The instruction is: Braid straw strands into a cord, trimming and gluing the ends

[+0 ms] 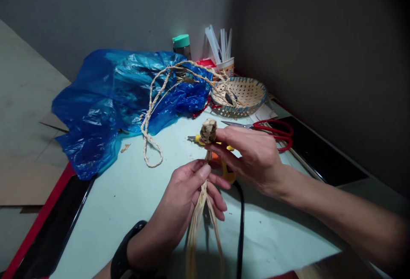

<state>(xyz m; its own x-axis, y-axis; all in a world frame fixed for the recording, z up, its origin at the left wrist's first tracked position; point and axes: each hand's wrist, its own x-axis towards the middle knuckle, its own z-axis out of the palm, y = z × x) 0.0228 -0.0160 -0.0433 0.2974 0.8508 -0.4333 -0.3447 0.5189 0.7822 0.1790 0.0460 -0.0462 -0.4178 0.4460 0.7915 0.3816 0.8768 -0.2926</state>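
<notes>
A small woven straw piece (209, 131) with a coiled, knobbly head stands over the table, its loose straw strands (196, 223) trailing down toward me. My left hand (188, 189) pinches the strands between thumb and index finger just below the head; its other fingers spread behind them. From the right, my right hand (253, 153) grips the woven head between thumb and fingers. Behind both hands lies a yellow and orange tool (229, 172) with a black cord (241, 232), partly hidden. Also near the head are yellow-handled pliers or a similar pointed tool (195, 139), mostly covered.
Red-handled scissors (282, 133) lie beyond my right hand. A woven basket (240, 95) holds straw ends. A braided straw cord (150, 121) hangs over a blue plastic bag (105, 99). Behind stand a cup of white sticks (226, 65) and a green-lidded jar (182, 46).
</notes>
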